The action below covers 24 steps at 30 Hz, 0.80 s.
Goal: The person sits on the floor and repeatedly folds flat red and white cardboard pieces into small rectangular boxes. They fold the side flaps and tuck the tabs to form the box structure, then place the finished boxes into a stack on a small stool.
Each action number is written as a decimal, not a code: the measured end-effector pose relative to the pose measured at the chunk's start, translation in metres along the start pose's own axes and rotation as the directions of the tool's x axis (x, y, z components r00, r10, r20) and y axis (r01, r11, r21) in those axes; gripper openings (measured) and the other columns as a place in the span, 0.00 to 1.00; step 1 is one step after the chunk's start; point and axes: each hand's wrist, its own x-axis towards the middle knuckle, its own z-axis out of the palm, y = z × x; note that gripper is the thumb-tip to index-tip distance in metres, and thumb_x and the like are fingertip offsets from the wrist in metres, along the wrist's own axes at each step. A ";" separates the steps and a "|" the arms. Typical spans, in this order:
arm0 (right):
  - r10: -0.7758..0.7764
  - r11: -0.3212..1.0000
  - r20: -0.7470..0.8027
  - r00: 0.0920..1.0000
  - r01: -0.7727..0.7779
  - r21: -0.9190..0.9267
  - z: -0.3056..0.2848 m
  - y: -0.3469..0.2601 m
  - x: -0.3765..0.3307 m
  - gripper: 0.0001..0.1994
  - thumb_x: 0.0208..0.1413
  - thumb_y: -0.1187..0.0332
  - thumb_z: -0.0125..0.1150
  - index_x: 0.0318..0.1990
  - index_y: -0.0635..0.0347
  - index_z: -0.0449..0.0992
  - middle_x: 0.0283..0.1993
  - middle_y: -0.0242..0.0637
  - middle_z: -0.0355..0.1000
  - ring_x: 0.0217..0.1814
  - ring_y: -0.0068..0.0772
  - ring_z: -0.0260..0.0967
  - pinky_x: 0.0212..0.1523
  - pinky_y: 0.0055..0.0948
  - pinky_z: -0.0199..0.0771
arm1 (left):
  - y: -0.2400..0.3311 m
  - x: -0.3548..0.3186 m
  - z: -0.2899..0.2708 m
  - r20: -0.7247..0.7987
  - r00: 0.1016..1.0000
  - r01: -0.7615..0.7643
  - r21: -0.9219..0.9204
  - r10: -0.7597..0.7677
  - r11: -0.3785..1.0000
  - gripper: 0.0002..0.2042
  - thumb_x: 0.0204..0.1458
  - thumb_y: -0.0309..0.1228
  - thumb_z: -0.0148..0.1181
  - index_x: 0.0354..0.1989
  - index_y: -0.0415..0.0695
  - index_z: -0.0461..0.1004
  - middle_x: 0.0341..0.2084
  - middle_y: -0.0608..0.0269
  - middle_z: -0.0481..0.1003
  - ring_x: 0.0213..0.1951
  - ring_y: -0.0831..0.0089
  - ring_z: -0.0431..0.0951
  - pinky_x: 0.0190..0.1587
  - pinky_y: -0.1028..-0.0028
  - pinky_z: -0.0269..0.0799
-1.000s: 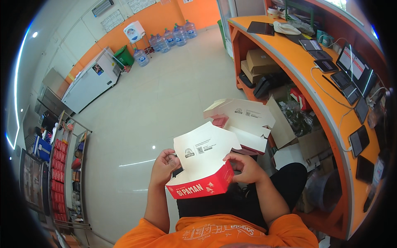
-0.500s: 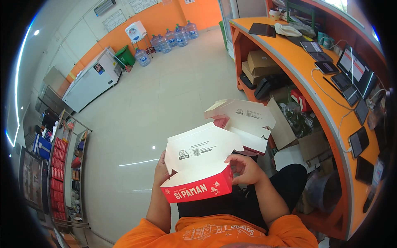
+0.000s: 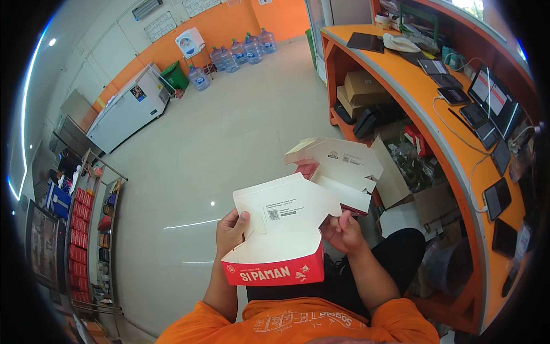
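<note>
In front of my body is a red and white cardboard food box (image 3: 281,252) with its lid raised, the white inside facing up and the printed red wall toward me. My left hand (image 3: 230,232) grips its left side, the thumb pressed on the left side flap, which is folded inward over the lid's inner face. At the box's right side, my right hand (image 3: 344,231) holds the edge near the lid's corner tab; some of its fingers are hidden behind the card. A second open box (image 3: 344,178) of the same kind sits just beyond, partly covered by the first.
On the right, a curved orange counter (image 3: 395,74) carries several phones, tablets and a laptop (image 3: 491,97). Below it stands an open brown carton (image 3: 395,183) with plastic bags. A rack (image 3: 80,241) stacked with red boxes is at left. A white chest freezer (image 3: 129,117) stands farther back.
My left thumb has come over the left side flap, which now lies inward across part of the lid's print. My right hand has shifted slightly, its fingers moving at the right edge.
</note>
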 end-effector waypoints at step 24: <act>0.441 0.826 -0.188 0.878 -0.479 -0.298 0.036 -0.011 0.006 0.25 0.70 0.69 0.55 0.70 0.65 0.59 0.66 0.42 0.69 0.67 0.30 0.68 0.67 0.33 0.66 | -0.011 -0.018 -0.017 0.550 0.833 0.034 0.048 -0.055 0.998 0.38 0.51 0.31 0.69 0.70 0.36 0.58 0.60 0.51 0.71 0.61 0.62 0.72 0.62 0.60 0.69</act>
